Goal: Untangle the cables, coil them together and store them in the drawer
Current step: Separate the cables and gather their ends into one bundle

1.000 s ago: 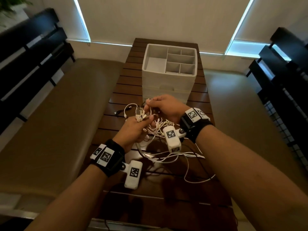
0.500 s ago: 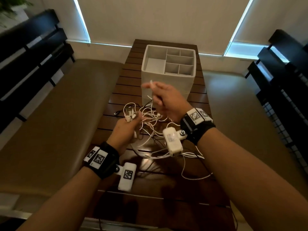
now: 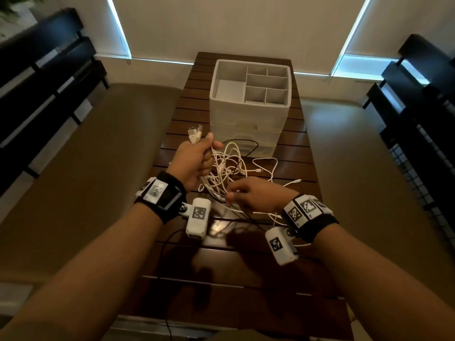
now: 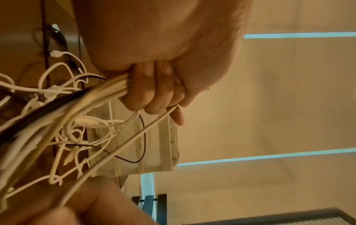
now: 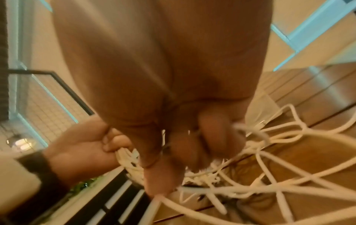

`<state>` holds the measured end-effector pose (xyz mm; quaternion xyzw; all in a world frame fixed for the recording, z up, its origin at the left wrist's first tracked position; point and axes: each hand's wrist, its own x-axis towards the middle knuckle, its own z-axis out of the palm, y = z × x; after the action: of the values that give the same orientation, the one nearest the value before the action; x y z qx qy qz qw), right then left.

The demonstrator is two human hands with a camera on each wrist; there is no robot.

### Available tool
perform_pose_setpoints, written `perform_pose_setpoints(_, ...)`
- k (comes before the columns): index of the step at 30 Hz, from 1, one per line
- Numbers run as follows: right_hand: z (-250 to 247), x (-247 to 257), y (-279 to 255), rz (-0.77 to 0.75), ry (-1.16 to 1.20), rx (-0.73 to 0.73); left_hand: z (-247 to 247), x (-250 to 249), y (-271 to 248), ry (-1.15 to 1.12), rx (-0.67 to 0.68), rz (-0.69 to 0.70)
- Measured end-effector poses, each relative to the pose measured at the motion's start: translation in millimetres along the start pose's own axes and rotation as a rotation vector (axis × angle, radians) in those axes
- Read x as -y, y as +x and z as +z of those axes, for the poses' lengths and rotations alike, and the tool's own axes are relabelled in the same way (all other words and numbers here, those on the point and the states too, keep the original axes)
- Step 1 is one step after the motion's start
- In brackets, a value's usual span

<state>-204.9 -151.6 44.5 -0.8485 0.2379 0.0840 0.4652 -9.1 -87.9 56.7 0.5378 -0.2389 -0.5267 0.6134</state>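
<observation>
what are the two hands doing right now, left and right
Left hand: fist closed around a bundle of thin white cables, plug ends sticking out above.
Right hand: fingers curled into the same cables lower down, pinching strands.

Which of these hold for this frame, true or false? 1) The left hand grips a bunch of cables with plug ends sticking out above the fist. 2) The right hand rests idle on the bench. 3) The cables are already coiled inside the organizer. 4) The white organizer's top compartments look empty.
1) True: the left hand grips the white cables, plug ends above the fist.
2) False: the right hand is in the tangle over the table, fingers curled on a strand.
3) False: the cables are a loose tangle in front of the white organizer.
4) True.
</observation>
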Motion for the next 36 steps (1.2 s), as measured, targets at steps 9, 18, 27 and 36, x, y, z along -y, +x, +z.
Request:
perform_pose_setpoints(9, -30.1, 27.3, 19.4, 0.14, 0.365, -0.435, 14.2, 6.0, -31.6, 0.263, 0.187, 0.16)
perform_pose_setpoints(18, -46.6, 51.4, 38.6, -0.058, 1.113, -0.533, -1.2, 43.8, -53.8, 0.346, 0.227, -0.036)
perform_pose_setpoints(27, -1.8, 29.4, -3.6, -0.158, 0.463, -0.2, 15.0, 1.4, -18.1, 0.137, 0.068, -0.016)
perform_pose_setpoints(36, -2.7, -16.0, -34.8, 0.038, 0.005, 0.126, 7.8, 8.0, -3.8, 0.027, 0.003, 0.031)
